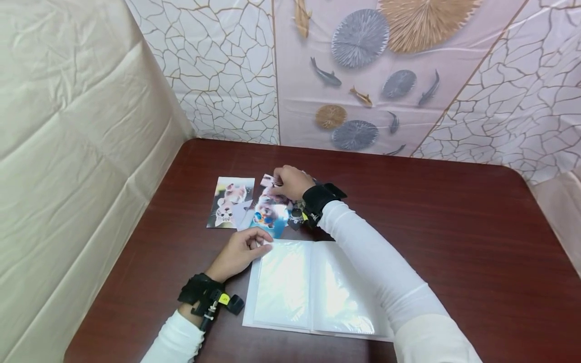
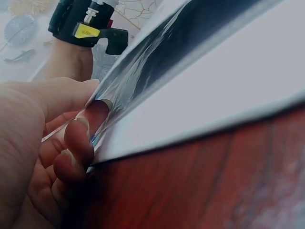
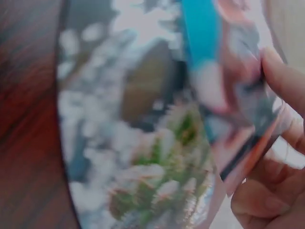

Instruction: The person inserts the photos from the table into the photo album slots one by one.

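Observation:
An open photo album (image 1: 283, 282) with clear pockets lies on the table. My left hand (image 1: 238, 252) is at the top left corner of its left page. In the left wrist view its thumb and fingers pinch the clear plastic sleeve (image 2: 138, 71) at the edge. My right hand (image 1: 292, 182) holds a glossy photo (image 1: 270, 209) by its far end; the photo's blue near end lies close to the album's top edge. In the right wrist view, another photo (image 3: 157, 157) with green plants and pale stones overlaps the held photo (image 3: 233, 86).
Left of the held photo, a picture of two pale animals (image 1: 224, 206) lies on the table, with a pale paper corner over part of it. Dark picture pieces (image 1: 296, 219) show under the right wrist. The brown table (image 1: 454, 237) meets patterned cloth behind.

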`<action>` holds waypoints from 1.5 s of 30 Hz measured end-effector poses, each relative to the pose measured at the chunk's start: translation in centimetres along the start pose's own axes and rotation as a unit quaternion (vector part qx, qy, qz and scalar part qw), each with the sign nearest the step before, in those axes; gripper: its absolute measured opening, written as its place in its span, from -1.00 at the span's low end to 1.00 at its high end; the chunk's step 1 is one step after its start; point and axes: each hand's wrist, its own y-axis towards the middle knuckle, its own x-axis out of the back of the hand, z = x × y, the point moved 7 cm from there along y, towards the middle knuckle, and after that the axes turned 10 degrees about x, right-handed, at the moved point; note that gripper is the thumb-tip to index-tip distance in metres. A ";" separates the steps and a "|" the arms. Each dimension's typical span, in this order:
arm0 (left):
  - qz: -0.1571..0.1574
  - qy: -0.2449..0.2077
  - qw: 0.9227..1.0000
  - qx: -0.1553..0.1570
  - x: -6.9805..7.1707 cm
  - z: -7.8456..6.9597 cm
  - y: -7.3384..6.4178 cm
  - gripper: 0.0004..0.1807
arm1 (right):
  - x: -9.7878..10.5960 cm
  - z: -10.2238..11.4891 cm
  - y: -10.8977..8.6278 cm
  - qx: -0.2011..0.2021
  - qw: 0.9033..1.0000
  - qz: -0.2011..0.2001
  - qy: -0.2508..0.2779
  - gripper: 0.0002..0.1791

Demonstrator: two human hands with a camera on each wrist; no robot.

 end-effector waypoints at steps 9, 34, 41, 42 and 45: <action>0.000 -0.003 1.000 -0.016 -0.2 -0.2 0.2 -0.90 | 2.8 -1.1 -1.3 0.057 0.990 -0.016 0.127 -0.89; -0.012 0.006 1.000 -0.022 0.0 -0.1 0.0 -0.71 | 2.8 -3.8 -9.7 -0.009 0.918 -0.066 0.390 -0.69; 0.012 -0.018 1.000 -0.011 -0.2 -0.1 0.0 -0.44 | 1.1 -2.6 -11.0 0.000 0.909 -0.042 0.415 -0.49; 0.013 -0.020 1.000 -0.005 -0.2 -0.1 0.0 -0.41 | 0.9 -2.3 -11.1 0.002 0.909 -0.036 0.416 -0.48; 0.012 -0.027 1.000 0.006 -0.1 0.1 0.0 -0.40 | 0.3 -1.4 -11.4 0.010 0.912 -0.013 0.409 -0.46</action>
